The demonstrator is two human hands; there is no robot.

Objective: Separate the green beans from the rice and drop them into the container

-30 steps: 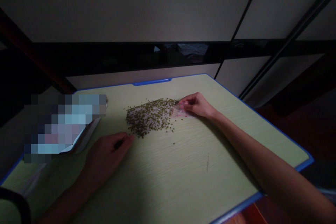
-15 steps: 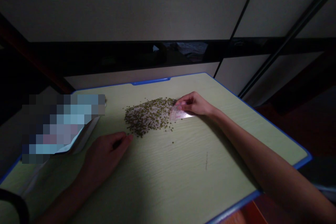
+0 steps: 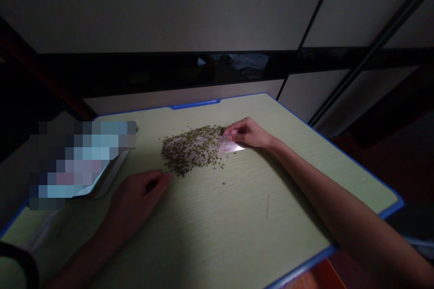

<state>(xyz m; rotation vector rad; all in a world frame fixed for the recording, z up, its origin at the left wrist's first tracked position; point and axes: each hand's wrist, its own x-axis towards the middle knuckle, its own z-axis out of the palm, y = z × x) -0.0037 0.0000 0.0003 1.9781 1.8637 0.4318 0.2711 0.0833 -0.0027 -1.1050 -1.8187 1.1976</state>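
Pinched a clear plastic piece point(image 3: 226, 146) in the right hand point(image 3: 249, 132) beside the heaped grains point(image 3: 191, 149), and rested the left hand point(image 3: 137, 194), with grip impossible to tell, near them.

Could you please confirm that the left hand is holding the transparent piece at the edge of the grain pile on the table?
Not quite: the head view shows the right hand, not the left hand, holding the transparent piece at the edge of the grain pile on the table.
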